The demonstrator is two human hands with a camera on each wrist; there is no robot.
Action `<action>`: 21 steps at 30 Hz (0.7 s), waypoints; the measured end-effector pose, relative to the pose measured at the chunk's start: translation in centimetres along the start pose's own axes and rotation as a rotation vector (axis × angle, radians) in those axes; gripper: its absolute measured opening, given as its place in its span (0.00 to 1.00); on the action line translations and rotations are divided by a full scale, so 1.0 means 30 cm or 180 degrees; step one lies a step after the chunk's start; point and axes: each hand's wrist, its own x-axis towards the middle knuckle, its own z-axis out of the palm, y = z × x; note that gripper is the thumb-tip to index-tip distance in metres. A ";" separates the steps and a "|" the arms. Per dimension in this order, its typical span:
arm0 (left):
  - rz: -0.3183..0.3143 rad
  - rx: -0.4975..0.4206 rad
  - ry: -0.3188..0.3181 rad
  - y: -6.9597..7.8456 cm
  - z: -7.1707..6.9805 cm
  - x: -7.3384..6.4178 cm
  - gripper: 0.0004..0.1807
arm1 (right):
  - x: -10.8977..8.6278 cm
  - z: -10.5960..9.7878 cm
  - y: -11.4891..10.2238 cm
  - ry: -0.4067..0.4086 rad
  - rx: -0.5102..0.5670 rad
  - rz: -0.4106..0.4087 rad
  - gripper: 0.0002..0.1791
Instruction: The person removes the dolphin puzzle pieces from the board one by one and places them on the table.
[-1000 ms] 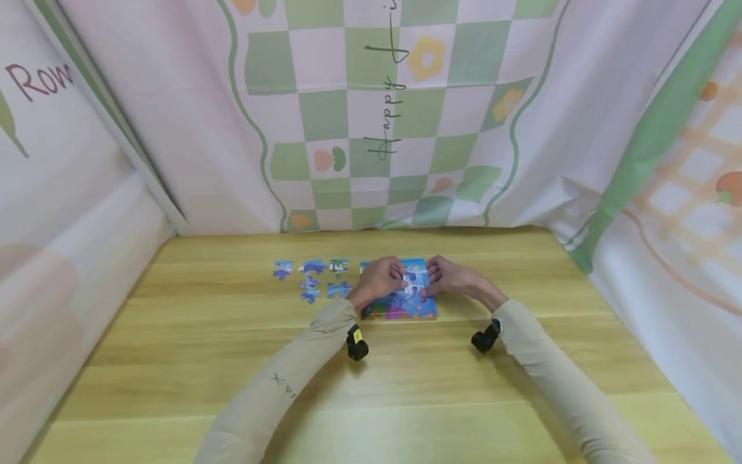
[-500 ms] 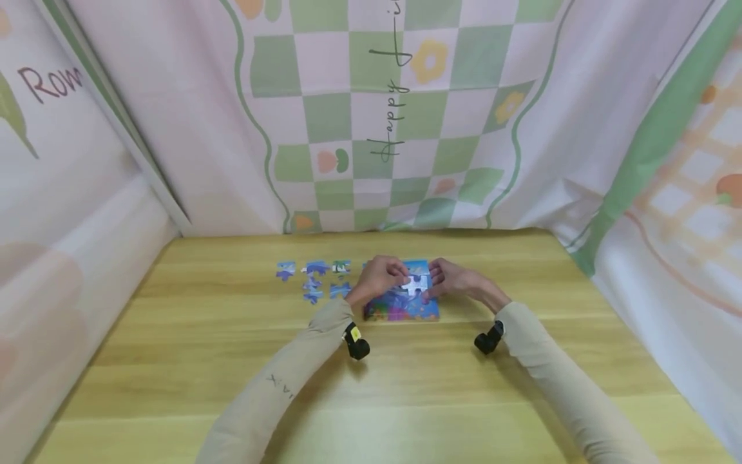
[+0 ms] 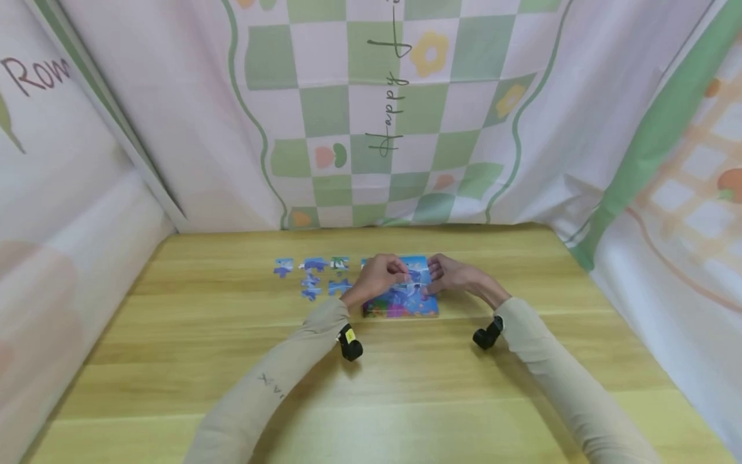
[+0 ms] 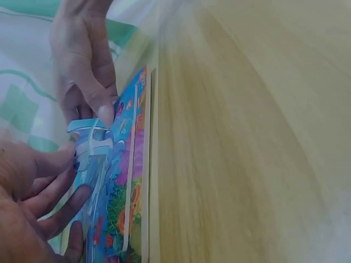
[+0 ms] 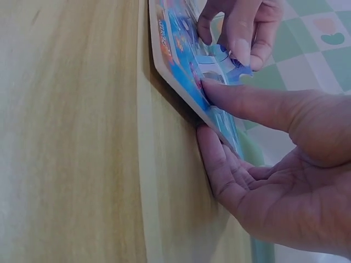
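Note:
A jigsaw board with a blue undersea picture lies on the table, both hands over it. My left hand pinches a blue puzzle piece between thumb and fingers, low over the board's upper middle. In the right wrist view, the piece's edge shows beside the left thumb; whether it lies flat cannot be told. My right hand grips the board's right edge, with its thumb on top and its fingers at the edge and partly under it. The left hand hides the board's upper left in the head view.
Several loose puzzle pieces lie on the wooden table left of the board. A patterned curtain hangs behind the table's far edge, with more cloth at both sides. A black wrist camera sits on each sleeve.
A bright pale patch on the board, near my left fingertips half a second ago, now shows as blue picture. The left fingers have shifted slightly there. My right hand keeps its hold.

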 end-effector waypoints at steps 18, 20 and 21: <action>0.0004 -0.0832 0.0422 -0.011 -0.012 0.006 0.08 | -0.013 0.010 -0.002 -0.0015 0.0129 -0.0066 0.50; -0.0174 -0.1154 0.0337 -0.009 -0.029 0.004 0.11 | -0.012 0.010 -0.001 -0.0008 0.0141 -0.0069 0.50; -0.0265 -0.1289 0.0276 -0.007 -0.041 0.000 0.13 | -0.013 0.009 0.001 0.0002 0.0139 -0.0068 0.50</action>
